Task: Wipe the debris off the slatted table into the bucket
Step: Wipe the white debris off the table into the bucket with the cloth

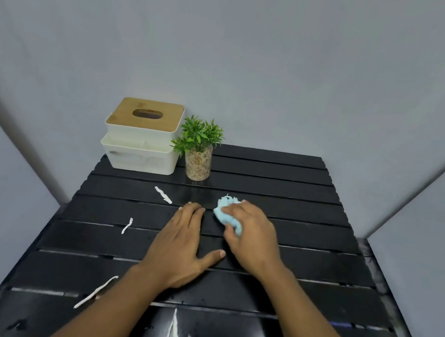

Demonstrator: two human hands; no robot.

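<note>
While looking down over the work, met first with the table [285, 174], black, slatted left to right, with gaps apt to swallow thin scraps. Found no bucket in view, so could not tell which edge to sweep toward. Noted a wooden-topped box [141, 140] at the far left corner and a plant [198, 151] just right of it, probably kept back there out of the wiping path. Saw the left hand [179, 250] spread flat mid-table, fingers straight, gripping nothing, seemingly bracing against the push. Saw the right hand [252, 234] just right of it, fingers curled round a bunched blue cloth [226, 215] pressed to a slat, wadded presumably for firmer contact. Counted white debris strips untouched: one [163, 195] just beyond the left fingertips, one [127, 225] further left, a long one [96, 291] near left, several [175, 332] at the near edge.
</note>
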